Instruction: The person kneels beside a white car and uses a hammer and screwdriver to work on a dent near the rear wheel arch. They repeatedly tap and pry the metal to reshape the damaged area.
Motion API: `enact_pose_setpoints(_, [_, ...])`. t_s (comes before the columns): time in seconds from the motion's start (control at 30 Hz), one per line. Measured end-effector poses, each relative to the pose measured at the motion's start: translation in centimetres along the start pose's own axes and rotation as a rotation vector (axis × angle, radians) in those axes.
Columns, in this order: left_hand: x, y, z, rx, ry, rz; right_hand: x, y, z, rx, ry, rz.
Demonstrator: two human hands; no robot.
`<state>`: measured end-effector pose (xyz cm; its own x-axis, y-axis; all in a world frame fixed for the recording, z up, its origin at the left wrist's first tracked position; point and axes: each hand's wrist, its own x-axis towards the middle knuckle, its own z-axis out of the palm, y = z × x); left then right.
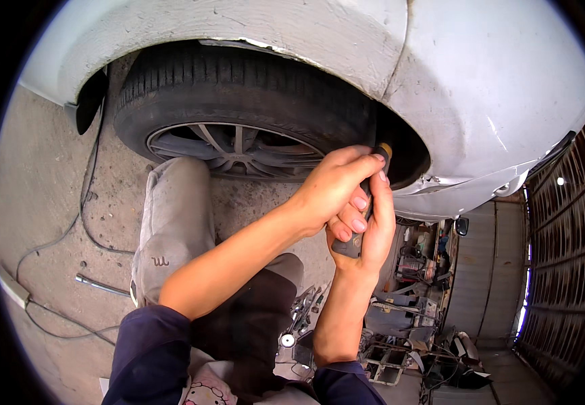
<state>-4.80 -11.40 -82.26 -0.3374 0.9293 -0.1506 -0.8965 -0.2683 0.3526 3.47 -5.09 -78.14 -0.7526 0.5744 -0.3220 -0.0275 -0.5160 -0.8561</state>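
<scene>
Both my hands are closed around one dark hand-held tool (pixel 348 247) with a yellow band near its upper end; its exact kind is hard to make out. My left hand (pixel 333 192) wraps it from the left, fingers curled over its middle. On the other side, my right hand (pixel 379 223) supports it with the thumb and palm. The tool's tip points up into the dark gap of the wheel arch, beside the black tyre (pixel 238 101) with its grey spoked rim (pixel 238 145). The scuffed white fender (pixel 292 23) curves above, meeting the bumper (pixel 468 155).
My bent knee (pixel 181 202) is close to the rim. A black cable (pixel 88 182) and a metal bar (pixel 102 285) lie on the concrete at left. Several scattered tools (pixel 306 307) and car parts (pixel 400 314) are on the right, near a metal wall (pixel 478 263).
</scene>
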Motion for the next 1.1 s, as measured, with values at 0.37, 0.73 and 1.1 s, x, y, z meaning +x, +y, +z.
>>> enact_pose_setpoints(0.37, [6.0, 2.9, 2.9, 0.185, -0.155, -0.372, 1.2, -1.8, 1.8, -0.018, 0.280, -0.271])
enact_pose_setpoints(0.73, [8.7, 2.6, 7.4, 0.274, -0.173, -0.247, 0.9, -6.4, 1.3, -0.024, 0.130, -0.169])
enact_pose_setpoints(1.1, [8.8, 4.4, 8.8, 0.393, -0.027, 0.002, 3.0, -8.9, 0.3, -0.063, 0.045, -0.200])
